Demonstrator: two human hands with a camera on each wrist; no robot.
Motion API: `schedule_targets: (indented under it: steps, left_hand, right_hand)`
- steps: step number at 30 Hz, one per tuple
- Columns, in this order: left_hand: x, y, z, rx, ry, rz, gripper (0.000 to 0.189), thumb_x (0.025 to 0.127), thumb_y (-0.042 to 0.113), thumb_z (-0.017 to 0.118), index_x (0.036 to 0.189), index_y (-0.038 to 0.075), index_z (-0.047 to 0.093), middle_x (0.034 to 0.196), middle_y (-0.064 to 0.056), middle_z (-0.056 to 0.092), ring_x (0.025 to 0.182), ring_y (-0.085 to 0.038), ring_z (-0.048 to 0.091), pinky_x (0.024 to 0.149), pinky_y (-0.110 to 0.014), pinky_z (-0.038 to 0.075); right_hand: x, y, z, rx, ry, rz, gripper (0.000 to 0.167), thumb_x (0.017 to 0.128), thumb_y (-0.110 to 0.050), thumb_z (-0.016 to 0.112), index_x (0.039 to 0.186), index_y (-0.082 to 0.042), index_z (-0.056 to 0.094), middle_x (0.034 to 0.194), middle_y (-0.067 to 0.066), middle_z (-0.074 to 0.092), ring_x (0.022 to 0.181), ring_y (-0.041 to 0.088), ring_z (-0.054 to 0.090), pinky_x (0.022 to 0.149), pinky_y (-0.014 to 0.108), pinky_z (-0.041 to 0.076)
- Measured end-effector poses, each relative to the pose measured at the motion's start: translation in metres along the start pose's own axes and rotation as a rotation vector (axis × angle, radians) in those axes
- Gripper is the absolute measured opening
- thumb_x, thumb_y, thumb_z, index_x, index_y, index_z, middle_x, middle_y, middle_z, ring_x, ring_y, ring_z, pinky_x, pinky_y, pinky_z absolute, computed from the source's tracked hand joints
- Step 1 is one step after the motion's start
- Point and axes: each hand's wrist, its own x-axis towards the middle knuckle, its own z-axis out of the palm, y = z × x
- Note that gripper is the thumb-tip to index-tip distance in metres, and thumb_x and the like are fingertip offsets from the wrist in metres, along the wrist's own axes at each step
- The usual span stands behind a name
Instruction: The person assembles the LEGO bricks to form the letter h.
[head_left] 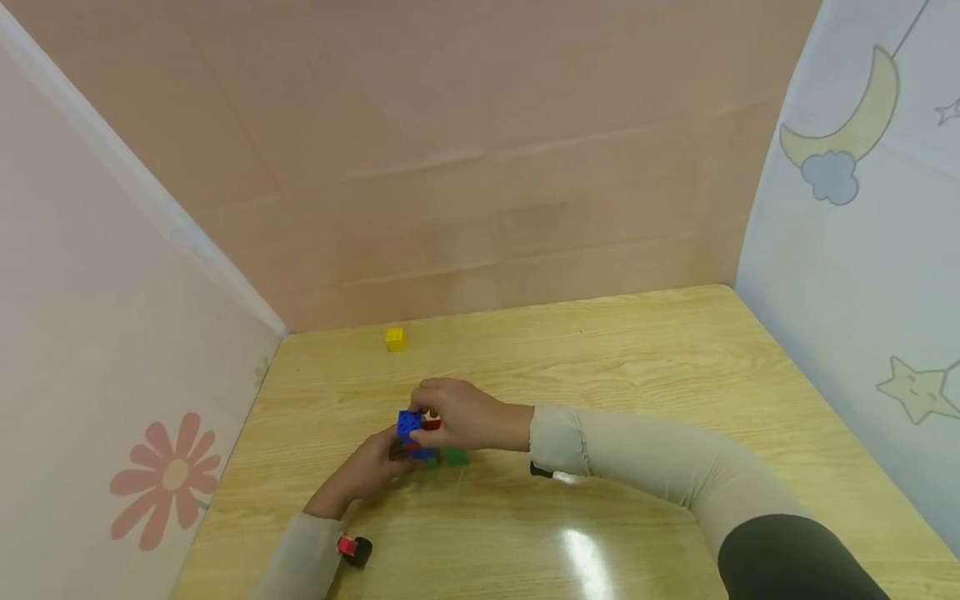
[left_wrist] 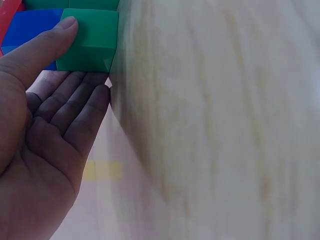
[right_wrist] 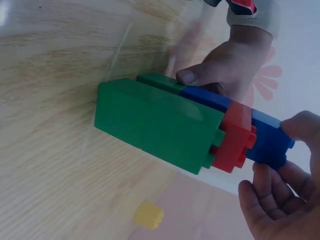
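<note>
A stack of toy building bricks stands on the table between both hands. In the right wrist view its green bricks [right_wrist: 155, 122] are lowest, with a red brick [right_wrist: 234, 135] above them and a blue brick [right_wrist: 270, 137] on top. My right hand [head_left: 468, 414] pinches that top blue brick between thumb and fingers. Lower on the stack, my left hand [head_left: 375, 462] grips from the other side. Its thumb lies across a blue brick [left_wrist: 35, 30] and a green brick [left_wrist: 90, 37] in the left wrist view, with the fingers behind them.
A single yellow brick [head_left: 396, 339] sits near the back left of the wooden table [head_left: 637, 358]. Fabric walls surround the table at left, back and right. A black and red wrist device [head_left: 356, 550] is at the left sleeve.
</note>
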Motion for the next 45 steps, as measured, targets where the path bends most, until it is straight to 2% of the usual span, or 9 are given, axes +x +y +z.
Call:
schedule_targets:
  steps: [4,11,16,19,25,36,45]
  left_hand:
    - [0.000,-0.001,-0.002,0.003,-0.001,0.017,0.058,0.093,0.028,0.068,0.145,0.016,0.044,0.136,-0.001,0.055,0.122,-0.020,0.056,0.098,-0.033,0.049]
    - [-0.001,-0.001,0.000,-0.007,-0.012,-0.008,0.057,0.094,0.026,0.068,0.145,0.018,0.044,0.137,-0.001,0.055,0.122,-0.020,0.055,0.099,-0.033,0.048]
    - [-0.001,0.000,-0.001,0.017,0.004,-0.004,0.057,0.093,0.026,0.068,0.143,0.015,0.045,0.134,-0.004,0.057,0.119,-0.022,0.058,0.097,-0.034,0.050]
    - [-0.001,-0.001,-0.002,0.032,0.020,-0.015,0.056,0.092,0.027,0.069,0.142,0.016,0.046,0.133,-0.004,0.058,0.119,-0.023,0.058,0.097,-0.036,0.050]
    - [0.000,-0.003,-0.001,-0.001,0.005,-0.018,0.055,0.093,0.026,0.069,0.142,0.018,0.046,0.134,-0.002,0.057,0.121,-0.022,0.056,0.099,-0.036,0.049]
    - [0.001,-0.003,-0.002,-0.003,-0.011,0.003,0.054,0.094,0.024,0.067,0.143,0.016,0.045,0.133,-0.003,0.057,0.121,-0.022,0.056,0.098,-0.035,0.049]
    - [-0.001,-0.002,0.000,-0.029,-0.012,-0.015,0.053,0.093,0.023,0.069,0.141,0.013,0.048,0.132,-0.005,0.058,0.119,-0.022,0.057,0.098,-0.035,0.049]
  right_hand:
    - [0.003,0.002,0.000,-0.006,-0.008,-0.003,0.021,0.090,-0.029,0.070,0.100,-0.012,0.065,0.095,0.003,0.063,0.082,0.013,0.062,0.065,0.010,0.045]
    - [0.002,0.001,0.001,-0.009,-0.027,0.041,0.022,0.090,-0.033,0.070,0.100,-0.014,0.065,0.096,-0.002,0.063,0.083,0.007,0.059,0.067,0.011,0.047]
    - [0.002,0.000,-0.002,-0.008,-0.020,0.038,0.024,0.090,-0.033,0.070,0.102,-0.013,0.067,0.095,-0.002,0.064,0.082,0.009,0.061,0.066,0.010,0.046]
    - [0.004,0.001,-0.002,0.016,-0.012,0.032,0.025,0.090,-0.033,0.071,0.102,-0.012,0.067,0.095,-0.003,0.064,0.082,0.007,0.061,0.066,0.009,0.047]
    - [0.003,0.007,0.000,0.080,-0.017,0.052,0.027,0.089,-0.036,0.071,0.105,-0.015,0.068,0.095,-0.008,0.064,0.084,0.002,0.059,0.070,0.011,0.048]
    - [0.005,0.013,-0.004,0.142,-0.077,0.054,0.028,0.089,-0.038,0.071,0.105,-0.016,0.066,0.096,-0.005,0.063,0.087,0.013,0.062,0.071,0.012,0.049]
    - [0.008,0.020,-0.003,0.239,-0.129,0.037,0.027,0.088,-0.038,0.073,0.103,-0.018,0.062,0.095,-0.012,0.063,0.085,0.001,0.060,0.074,0.017,0.053]
